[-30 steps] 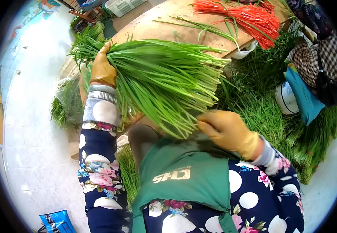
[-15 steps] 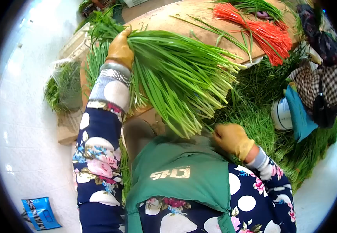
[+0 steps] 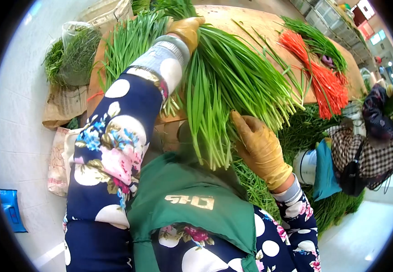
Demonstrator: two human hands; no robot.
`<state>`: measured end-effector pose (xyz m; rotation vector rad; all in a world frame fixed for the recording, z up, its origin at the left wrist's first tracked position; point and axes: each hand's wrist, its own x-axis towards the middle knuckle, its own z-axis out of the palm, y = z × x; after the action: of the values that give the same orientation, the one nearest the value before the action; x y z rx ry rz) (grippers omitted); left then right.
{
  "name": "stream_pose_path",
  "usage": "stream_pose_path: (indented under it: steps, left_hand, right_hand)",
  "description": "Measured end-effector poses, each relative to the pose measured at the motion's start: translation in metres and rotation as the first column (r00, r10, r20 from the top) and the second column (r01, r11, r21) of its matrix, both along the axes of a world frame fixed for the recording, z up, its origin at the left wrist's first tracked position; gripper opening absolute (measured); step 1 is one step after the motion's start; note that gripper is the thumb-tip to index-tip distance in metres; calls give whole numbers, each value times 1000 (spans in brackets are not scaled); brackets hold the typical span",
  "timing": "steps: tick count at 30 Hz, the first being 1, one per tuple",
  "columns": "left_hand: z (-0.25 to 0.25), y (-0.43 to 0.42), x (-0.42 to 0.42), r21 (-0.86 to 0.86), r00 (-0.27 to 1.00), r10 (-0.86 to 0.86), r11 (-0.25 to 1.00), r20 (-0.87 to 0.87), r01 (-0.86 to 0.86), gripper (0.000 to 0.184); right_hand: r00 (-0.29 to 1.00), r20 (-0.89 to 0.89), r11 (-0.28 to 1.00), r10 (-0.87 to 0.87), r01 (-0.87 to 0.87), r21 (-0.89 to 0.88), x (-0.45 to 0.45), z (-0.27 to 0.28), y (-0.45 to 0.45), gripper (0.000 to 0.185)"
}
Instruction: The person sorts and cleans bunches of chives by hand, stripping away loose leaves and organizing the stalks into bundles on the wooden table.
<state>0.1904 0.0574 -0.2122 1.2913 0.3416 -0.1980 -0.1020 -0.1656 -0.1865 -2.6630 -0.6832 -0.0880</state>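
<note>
Long green leafy stalks form a fanned bunch (image 3: 237,68) over the table's near edge, with pale cut ends pointing down and right. My left hand (image 3: 186,31), in a yellow-brown glove, is wrapped round the bunch near its leafy top. Beside the lower stalks is my right hand (image 3: 260,147), gloved in yellow, its index finger and thumb raised and apart at the stalk ends. More green stalks (image 3: 131,47) lie on the table left of my left forearm. Red strips (image 3: 316,77) lie in a bundle on the table's right part.
The wooden table (image 3: 219,13) curves across the top. At the left stands a clear bag of greens (image 3: 76,56). Cut greens (image 3: 260,181) are heaped on the floor at right, near a white bucket (image 3: 306,165). A person in checkered cloth (image 3: 373,156) is at the far right.
The view has shifted, showing more of the table's right side. My right hand has moved up to the stalk ends and its fingers have parted. My left hand still holds the bunch.
</note>
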Motion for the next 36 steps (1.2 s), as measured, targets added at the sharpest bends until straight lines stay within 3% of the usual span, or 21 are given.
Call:
stream_pose_path:
  steps: [2,5,6,7,9,10,12,13,14,16,17,18,20,22,24,26,28,31,33,35,36]
  left_hand:
    - [-6,-1,6,31,992,-129,991,-4,129,77]
    - [-27,-9,23,-62,988,-119,992,-96,113,70]
    - [-44,-8,37,-61,988,-106,993,-113,100,66]
    - [-53,-9,43,-34,992,-47,999,-117,43,44]
    - [-65,-11,48,40,994,63,997,-87,-60,35]
    - [-47,-15,28,35,994,64,997,-88,-61,35]
    - [0,-21,-17,404,990,114,912,-81,-72,47]
    - [7,-22,-25,388,983,109,921,-150,-43,56]
    - [3,-20,-25,382,982,106,923,-154,-39,56]
    - [-11,-12,-14,9,992,-21,1000,-122,22,57]
    - [-21,-12,-5,150,992,25,989,-126,-6,55]
    - [-17,-10,-10,144,993,4,989,-117,13,55]
    - [-8,-15,-17,343,987,91,939,-132,-41,53]
    - [-9,-14,-19,286,989,90,957,-115,-54,52]
    - [-25,-11,-1,211,987,81,976,-139,-50,52]
    - [-19,-12,-5,349,984,98,936,-151,-40,56]
    - [-18,-12,-8,324,985,98,945,-144,-47,57]
    - [-3,-15,-24,344,983,122,937,-140,-67,58]
    - [-7,-14,-20,367,983,138,926,-120,-85,56]
    - [-4,-11,-26,320,988,114,944,-104,-75,55]
    - [-3,-12,-28,272,992,92,960,-87,-65,54]
  right_hand:
    - [1000,5,1000,15,-15,-9,5,5,-2,65]
    - [999,19,999,46,-46,17,18,7,-6,68]
    - [999,20,999,49,-50,4,22,12,-3,68]
    - [998,52,995,43,-38,-91,24,15,3,62]
    - [990,134,975,43,-13,-221,26,13,14,54]
    - [990,133,974,45,-14,-225,27,14,17,54]
    - [988,152,958,31,14,-286,30,15,22,48]
    - [964,266,952,11,71,-298,34,10,28,32]
    - [965,262,950,10,72,-304,34,4,30,32]
    - [915,403,907,-34,197,-372,38,-6,31,15]
    - [913,409,918,-5,166,-359,36,-9,29,7]
    - [913,408,914,7,160,-373,36,-8,28,7]
    - [949,312,951,-31,124,-283,34,-8,26,14]
    - [961,276,965,-29,99,-245,29,1,22,10]
    - [996,92,987,10,5,-159,13,11,18,11]
    - [1000,-11,984,17,-18,-180,-5,21,7,11]
    - [990,-108,968,-87,58,-242,-27,24,-11,10]
    - [974,-181,985,-135,112,-133,-56,-5,-58,8]
    - [938,-272,962,-216,157,-223,-79,-27,-83,9]
    - [798,-440,827,-412,126,-548,-108,-77,-129,14]
    - [792,-439,825,-424,138,-548,-122,-94,-151,14]
